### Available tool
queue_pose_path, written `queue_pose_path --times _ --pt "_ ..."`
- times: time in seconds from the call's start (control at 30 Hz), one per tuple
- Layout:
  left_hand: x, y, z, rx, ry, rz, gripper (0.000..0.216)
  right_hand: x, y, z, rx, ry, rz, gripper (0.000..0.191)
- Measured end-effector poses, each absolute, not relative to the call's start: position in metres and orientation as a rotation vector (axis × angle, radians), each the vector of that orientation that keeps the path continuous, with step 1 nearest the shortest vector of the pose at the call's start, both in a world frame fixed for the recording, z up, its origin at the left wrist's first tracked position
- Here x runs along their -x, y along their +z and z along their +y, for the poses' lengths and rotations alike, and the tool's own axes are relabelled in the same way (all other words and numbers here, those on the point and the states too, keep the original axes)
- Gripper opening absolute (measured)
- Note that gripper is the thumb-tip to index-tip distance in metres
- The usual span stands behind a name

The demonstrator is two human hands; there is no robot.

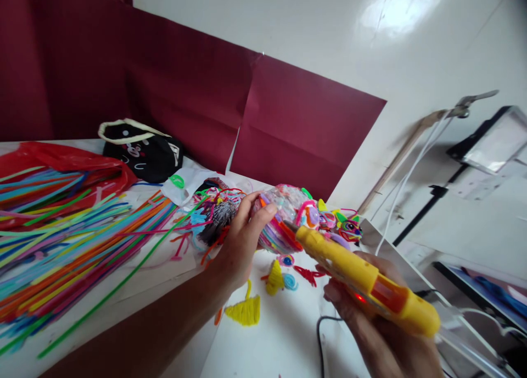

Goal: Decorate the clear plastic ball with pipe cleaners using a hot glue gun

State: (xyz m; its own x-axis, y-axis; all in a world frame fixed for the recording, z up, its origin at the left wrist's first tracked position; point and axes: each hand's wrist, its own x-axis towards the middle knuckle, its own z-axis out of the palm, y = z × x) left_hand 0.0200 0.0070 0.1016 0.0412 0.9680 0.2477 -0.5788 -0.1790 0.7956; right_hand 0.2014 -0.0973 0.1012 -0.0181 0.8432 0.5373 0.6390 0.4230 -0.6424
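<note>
You've got the yellow glue gun (341,262) gripped in your right hand (370,320), with the colourful ball (287,205) just ahead, held in your left hand (242,238). I'd hold it steady and angle your thumb (264,216) away from that probably hot tip (291,226).

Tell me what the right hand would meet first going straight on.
The yellow glue gun in the right hand would likely meet the colourful rounded piece first; any gap between them is unclear.
</note>
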Motion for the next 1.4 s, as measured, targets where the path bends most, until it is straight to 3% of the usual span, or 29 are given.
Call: queue_pose_path --times 0.53,1.0,1.4 --pt "-0.019 0.102 0.007 -1.032 1.555 0.574 0.035 -0.215 0.105 -0.094 1.364 0.448 -1.653 0.03" --pt "-0.013 0.104 0.018 -1.062 1.657 0.682 0.043 -0.227 0.12 -0.071 1.227 1.222 -1.469 0.043" --pt "-0.013 0.097 0.026 -1.217 1.644 0.771 0.047 -0.226 0.073 -0.08 1.382 1.624 -1.296 0.043"
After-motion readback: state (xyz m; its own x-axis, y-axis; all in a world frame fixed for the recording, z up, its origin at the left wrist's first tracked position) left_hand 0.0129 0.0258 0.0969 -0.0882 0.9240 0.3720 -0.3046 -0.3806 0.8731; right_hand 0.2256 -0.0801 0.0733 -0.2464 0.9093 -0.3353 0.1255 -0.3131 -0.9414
